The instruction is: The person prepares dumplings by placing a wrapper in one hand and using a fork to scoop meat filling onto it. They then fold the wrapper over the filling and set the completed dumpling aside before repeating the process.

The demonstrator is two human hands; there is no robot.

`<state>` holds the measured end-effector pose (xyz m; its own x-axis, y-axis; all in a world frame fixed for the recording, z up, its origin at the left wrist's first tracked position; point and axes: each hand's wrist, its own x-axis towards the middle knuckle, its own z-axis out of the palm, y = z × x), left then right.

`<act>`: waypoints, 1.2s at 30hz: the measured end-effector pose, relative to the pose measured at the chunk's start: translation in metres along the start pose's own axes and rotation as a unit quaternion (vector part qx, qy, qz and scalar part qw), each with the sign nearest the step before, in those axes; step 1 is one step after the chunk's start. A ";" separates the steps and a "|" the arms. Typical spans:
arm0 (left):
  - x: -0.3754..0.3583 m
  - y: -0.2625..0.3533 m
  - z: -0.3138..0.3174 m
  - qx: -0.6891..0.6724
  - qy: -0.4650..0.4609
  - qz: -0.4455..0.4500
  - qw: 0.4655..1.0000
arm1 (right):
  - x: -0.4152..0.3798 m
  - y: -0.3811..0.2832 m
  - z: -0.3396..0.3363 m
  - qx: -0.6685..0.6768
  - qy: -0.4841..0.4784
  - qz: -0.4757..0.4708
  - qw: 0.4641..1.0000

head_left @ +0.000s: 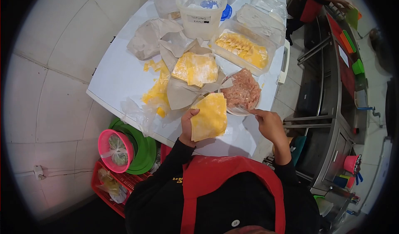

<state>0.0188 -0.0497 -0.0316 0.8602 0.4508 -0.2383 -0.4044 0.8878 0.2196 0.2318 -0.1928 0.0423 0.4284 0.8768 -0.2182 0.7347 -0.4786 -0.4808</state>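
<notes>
Sheets (211, 117) fill the left hand (188, 125) while the right hand (269, 125) grips a partly hidden utensil (249, 111).

Yellow sheets (210, 117) are partly hiding the left hand (187, 126); the right hand (271, 126) is partly covering a utensil (245, 109); near two o'clock, the top edge is cropping a co-worker (312, 11).

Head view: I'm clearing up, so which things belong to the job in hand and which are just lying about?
In use, it seems:
yellow sheets in left hand
utensil in right hand, at the minced meat
sheet stack
yellow pieces in box

Probably lying about:
crumpled paper
clear plastic bag
pink bowl
</notes>
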 end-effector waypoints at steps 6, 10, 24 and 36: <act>0.001 0.000 -0.002 -0.005 0.007 -0.003 1.000 | 0.003 0.022 -0.011 0.094 -0.074 -0.017 0.993; 0.002 -0.001 -0.006 0.001 0.015 0.010 1.000 | 0.007 0.030 -0.004 0.159 -0.041 -0.037 0.986; -0.005 0.000 -0.011 -0.022 0.016 -0.002 1.000 | 0.003 0.032 -0.048 0.133 -0.117 -0.039 0.983; -0.023 0.002 0.013 -0.046 -0.038 -0.034 0.998 | -0.026 -0.010 -0.031 0.254 -0.026 -0.133 0.958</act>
<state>0.0018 -0.0592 -0.0134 0.9058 0.3850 -0.1770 -0.3693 0.9221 0.1160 0.2300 -0.2125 0.0794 0.2242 0.9723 -0.0660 0.4577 -0.1648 -0.8737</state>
